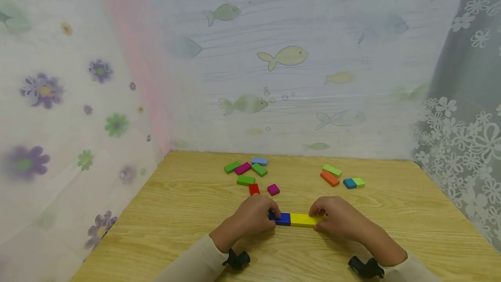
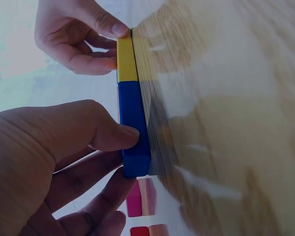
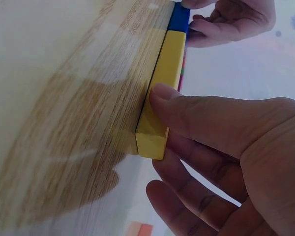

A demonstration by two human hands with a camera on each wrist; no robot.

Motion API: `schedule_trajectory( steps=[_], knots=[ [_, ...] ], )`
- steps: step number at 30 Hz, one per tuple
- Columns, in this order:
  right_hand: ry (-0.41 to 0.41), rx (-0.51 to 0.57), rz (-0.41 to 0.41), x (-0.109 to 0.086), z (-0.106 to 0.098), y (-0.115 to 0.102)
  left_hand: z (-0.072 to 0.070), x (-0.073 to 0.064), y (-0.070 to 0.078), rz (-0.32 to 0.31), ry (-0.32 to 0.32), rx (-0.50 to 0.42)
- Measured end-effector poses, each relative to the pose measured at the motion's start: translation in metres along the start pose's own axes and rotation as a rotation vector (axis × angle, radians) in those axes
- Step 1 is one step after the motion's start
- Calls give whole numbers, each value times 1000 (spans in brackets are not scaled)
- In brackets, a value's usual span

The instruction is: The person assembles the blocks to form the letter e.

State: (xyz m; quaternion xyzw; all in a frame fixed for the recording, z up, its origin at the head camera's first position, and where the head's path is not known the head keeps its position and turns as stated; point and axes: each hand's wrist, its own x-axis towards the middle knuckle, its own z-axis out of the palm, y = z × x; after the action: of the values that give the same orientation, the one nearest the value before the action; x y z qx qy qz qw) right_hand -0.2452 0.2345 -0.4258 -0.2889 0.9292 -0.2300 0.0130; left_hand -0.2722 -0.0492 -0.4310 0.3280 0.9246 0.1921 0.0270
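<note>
In the head view, a dark blue block (image 1: 283, 219) and a yellow block (image 1: 303, 220) lie end to end, touching, at the lower centre of the frame on a wood-grain table (image 1: 164, 212). The left hand (image 1: 255, 216) pinches the dark blue block near its outer end, between thumb and fingers; the right hand (image 1: 339, 217) pinches the yellow block likewise. A red block (image 1: 254, 189) appears directly above the left hand; an orange block (image 1: 330, 178) lies right of centre.
</note>
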Motion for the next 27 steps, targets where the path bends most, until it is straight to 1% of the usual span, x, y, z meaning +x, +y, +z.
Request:
schedule_trajectory(
  steps=[5, 13, 22, 27],
  knots=[
    [-1, 1, -3, 0, 1, 0, 0, 0, 0, -2, -6, 1],
    [5, -12, -14, 1, 0, 0, -1, 0, 1, 1, 1, -3],
    [-17, 3, 22, -1, 0, -2, -2, -1, 1, -9, -7, -53],
    [-12, 6, 7, -1, 0, 0, -1, -1, -1, 6, 2, -57]
  ],
)
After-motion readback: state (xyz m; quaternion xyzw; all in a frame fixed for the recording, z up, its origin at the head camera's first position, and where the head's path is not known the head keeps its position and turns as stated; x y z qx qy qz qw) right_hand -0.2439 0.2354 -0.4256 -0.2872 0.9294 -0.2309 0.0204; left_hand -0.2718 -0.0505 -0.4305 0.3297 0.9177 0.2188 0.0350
